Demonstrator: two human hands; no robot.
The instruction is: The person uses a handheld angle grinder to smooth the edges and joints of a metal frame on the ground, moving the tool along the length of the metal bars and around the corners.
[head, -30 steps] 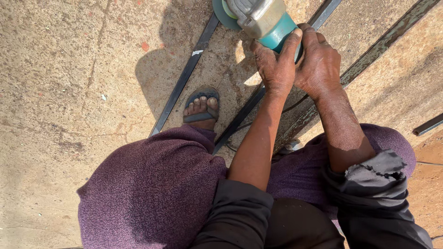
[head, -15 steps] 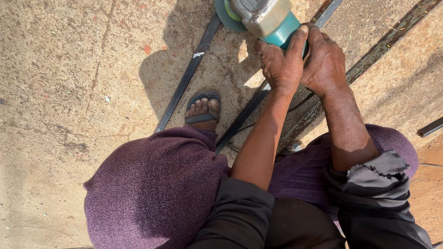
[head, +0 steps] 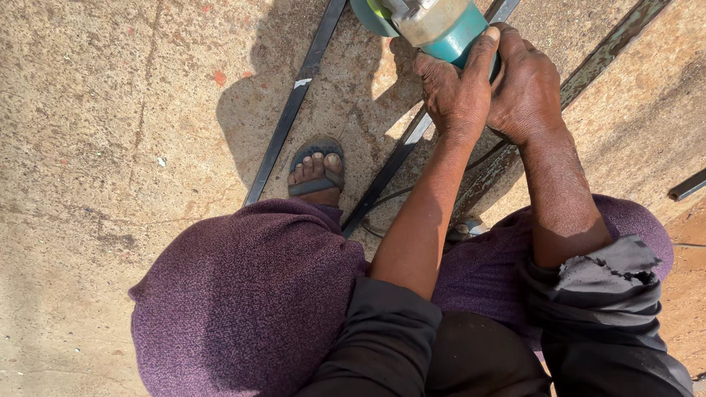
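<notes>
A teal and grey angle grinder [head: 430, 22] sits at the top edge of the view, its front cut off by the frame. My left hand [head: 457, 87] wraps around its teal body from the left. My right hand [head: 526, 88] grips the same body from the right, next to the left hand. Under the grinder a flat dark metal bar [head: 401, 158] runs diagonally across the concrete ground. A second dark bar [head: 294, 103] lies to the left. My sandalled foot [head: 316, 173] rests between the two bars.
I crouch with purple trousers [head: 243, 294] and dark sleeves filling the lower view. A greenish metal strip [head: 610, 48] runs diagonally at the upper right. A dark bar end [head: 687, 185] pokes in at the right edge. A cable trails near the foot.
The grinder and both hands have shifted slightly up and to the right in the view. The grip is unchanged.
</notes>
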